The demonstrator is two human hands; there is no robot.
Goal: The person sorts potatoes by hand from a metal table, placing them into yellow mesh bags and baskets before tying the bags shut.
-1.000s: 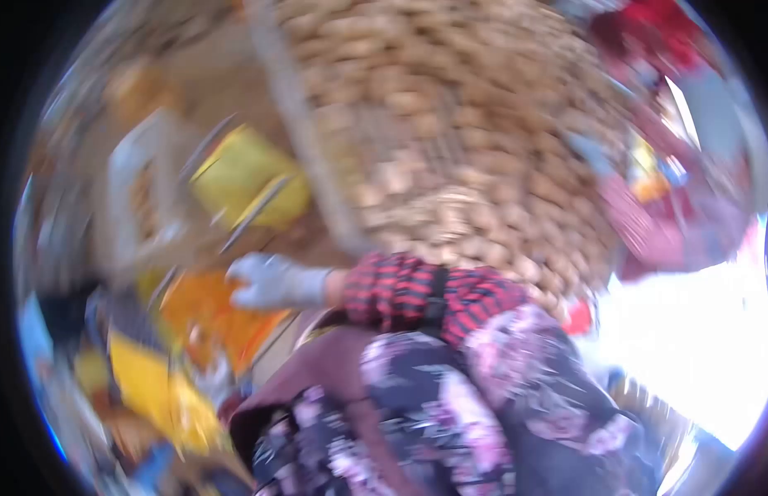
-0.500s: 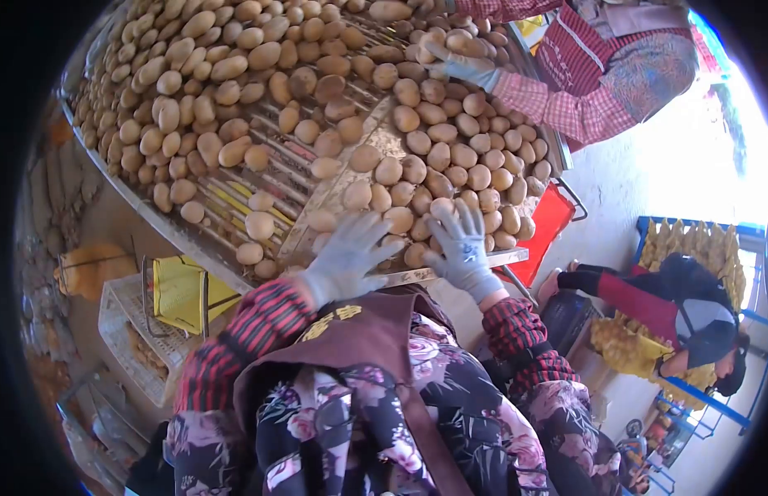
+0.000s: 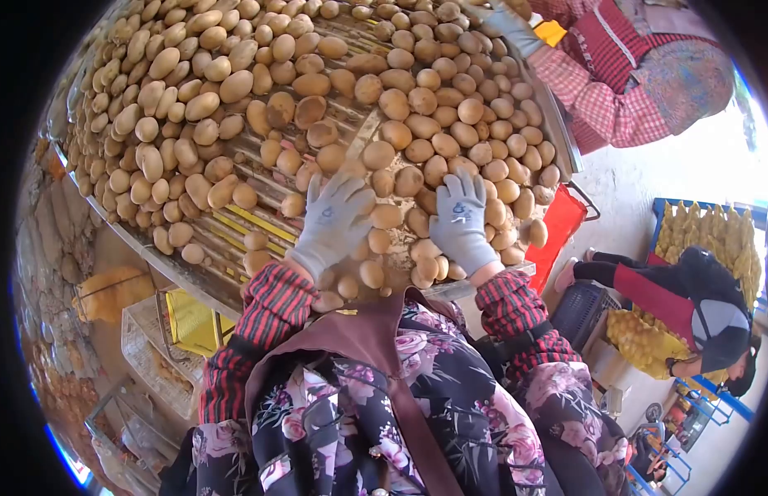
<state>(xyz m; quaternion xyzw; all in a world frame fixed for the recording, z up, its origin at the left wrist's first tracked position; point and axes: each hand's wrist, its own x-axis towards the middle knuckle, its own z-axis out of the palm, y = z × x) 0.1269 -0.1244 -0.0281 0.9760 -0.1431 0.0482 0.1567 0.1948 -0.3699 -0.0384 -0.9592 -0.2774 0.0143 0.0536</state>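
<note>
Potatoes (image 3: 236,85) in a broad spread over a slatted sorting table (image 3: 268,213), densest toward the far left, down to a looser layer at the near right. Left hand (image 3: 330,221) in a light grey knit glove, palm down among the nearest potatoes, fingers extended and spread, grip released. Right hand (image 3: 461,217) in a matching glove, also palm down and unclenched, potatoes close on both sides. Cannot tell about anything under either palm. Between the two, several potatoes on a pale, dusty plate (image 3: 396,264). At the table's right side, a co-worker's checked sleeve (image 3: 603,103). Below that side, a red bag (image 3: 558,238); below the left edge, a yellow bag (image 3: 194,321) beside a white plastic crate (image 3: 144,332). Farther right, a bent-over person (image 3: 661,293) near a filled yellow mesh sack (image 3: 646,339).
</note>
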